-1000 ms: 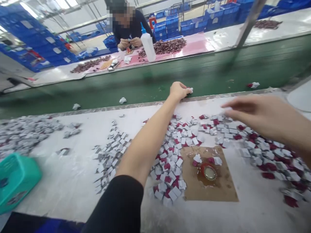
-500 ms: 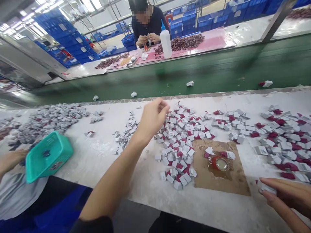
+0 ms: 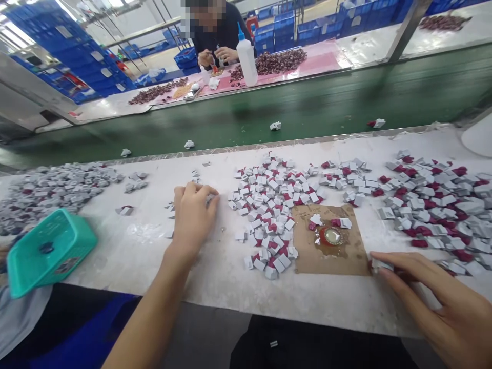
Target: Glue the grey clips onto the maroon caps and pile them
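My right hand (image 3: 426,292) pinches a small grey block (image 3: 382,265) between thumb and fingers, by the right edge of a brown cardboard square (image 3: 326,265). On the cardboard, a round red-rimmed piece (image 3: 331,236) lies in a wet amber patch, with two grey-and-maroon pieces just behind it. My left hand (image 3: 195,210) is low over a small group of grey blocks (image 3: 171,207), fingers curled down. A grey piece (image 3: 209,198) shows between its thumb and forefinger; the palm hides most of the group. Between my hands spreads a heap of grey-and-maroon blocks (image 3: 265,205).
More grey-and-maroon blocks (image 3: 442,205) lie at right, and a grey heap (image 3: 57,189) at far left. A teal basket (image 3: 82,230) stands at the left. Beyond the table runs a green conveyor (image 3: 230,120). A co-worker sits across it, near a white bottle (image 3: 247,64).
My left hand has moved left and down from above the middle heap onto the small grey group. My right hand still holds its block, now nearer the cardboard. The whole view has shifted.
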A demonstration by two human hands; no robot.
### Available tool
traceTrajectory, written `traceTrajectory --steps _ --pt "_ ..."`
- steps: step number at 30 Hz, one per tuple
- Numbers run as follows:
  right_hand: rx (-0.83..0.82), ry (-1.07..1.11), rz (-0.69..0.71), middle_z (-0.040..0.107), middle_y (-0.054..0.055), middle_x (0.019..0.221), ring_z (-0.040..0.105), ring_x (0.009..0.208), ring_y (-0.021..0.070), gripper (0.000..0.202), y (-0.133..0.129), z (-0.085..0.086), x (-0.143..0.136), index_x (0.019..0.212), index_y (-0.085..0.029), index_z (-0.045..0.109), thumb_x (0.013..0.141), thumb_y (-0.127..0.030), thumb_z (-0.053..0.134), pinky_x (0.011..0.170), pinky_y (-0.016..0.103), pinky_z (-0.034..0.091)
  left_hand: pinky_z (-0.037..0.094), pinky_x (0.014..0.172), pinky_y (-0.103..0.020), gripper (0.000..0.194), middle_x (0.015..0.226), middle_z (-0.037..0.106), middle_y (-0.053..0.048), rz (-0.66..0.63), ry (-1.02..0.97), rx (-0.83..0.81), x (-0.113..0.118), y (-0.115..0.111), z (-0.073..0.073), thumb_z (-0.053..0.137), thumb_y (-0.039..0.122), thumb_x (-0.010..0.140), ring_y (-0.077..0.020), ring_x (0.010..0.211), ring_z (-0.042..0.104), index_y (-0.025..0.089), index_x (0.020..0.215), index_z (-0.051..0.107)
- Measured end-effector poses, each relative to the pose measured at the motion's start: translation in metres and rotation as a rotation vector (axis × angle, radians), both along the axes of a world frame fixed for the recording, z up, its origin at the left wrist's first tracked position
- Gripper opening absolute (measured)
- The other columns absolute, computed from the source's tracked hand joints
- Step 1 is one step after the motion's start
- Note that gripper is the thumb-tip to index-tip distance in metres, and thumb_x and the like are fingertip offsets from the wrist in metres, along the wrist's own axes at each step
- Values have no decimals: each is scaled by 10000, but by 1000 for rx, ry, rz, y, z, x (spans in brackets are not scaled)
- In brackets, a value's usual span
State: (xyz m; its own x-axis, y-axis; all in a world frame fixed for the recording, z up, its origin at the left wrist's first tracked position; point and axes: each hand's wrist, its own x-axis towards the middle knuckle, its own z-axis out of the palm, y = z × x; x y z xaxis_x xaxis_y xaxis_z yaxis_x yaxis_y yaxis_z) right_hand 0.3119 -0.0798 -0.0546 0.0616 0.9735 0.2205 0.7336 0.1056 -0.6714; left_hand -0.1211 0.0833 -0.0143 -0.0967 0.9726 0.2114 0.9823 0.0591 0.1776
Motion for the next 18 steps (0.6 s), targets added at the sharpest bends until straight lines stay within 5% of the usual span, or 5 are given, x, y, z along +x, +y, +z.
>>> traceTrajectory --steps 3,8,12,18 --pt "7 -64 43 896 -4 1140 873 923 246 269 -1 -1 2 1240 -361 804 1173 -575 655 806 343 699 532 1187 -588 226 1220 800 -189 -13 2 -4 0 -5 -2 607 283 1072 -452 1296 671 231 1147 813" --pt "52 -123 145 863 -26 1059 811 734 200 256 -9 -4 15 1307 -370 776 1162 -560 684 718 335 652 499 1185 -680 324 1409 775 -253 71 50 -24 4 -8 -5 640 370 1071 -531 1405 635 194 1280 813" --pt "54 -154 114 872 -2 1120 841 802 233 309 -15 -4 20 1387 -373 775 1172 -562 661 834 376 691 484 1214 -681 296 1385 805 -216 42 -41 -69 12 -11 2 604 353 1040 -501 1430 640 222 1192 822" --pt "73 -19 86 902 -10 1190 886 991 239 146 -8 16 10 1235 -374 867 1122 -417 784 904 342 705 585 1097 -570 331 1216 852 -150 -90 -187 -124 18 -42 8 589 493 979 -411 1189 788 263 1137 768"
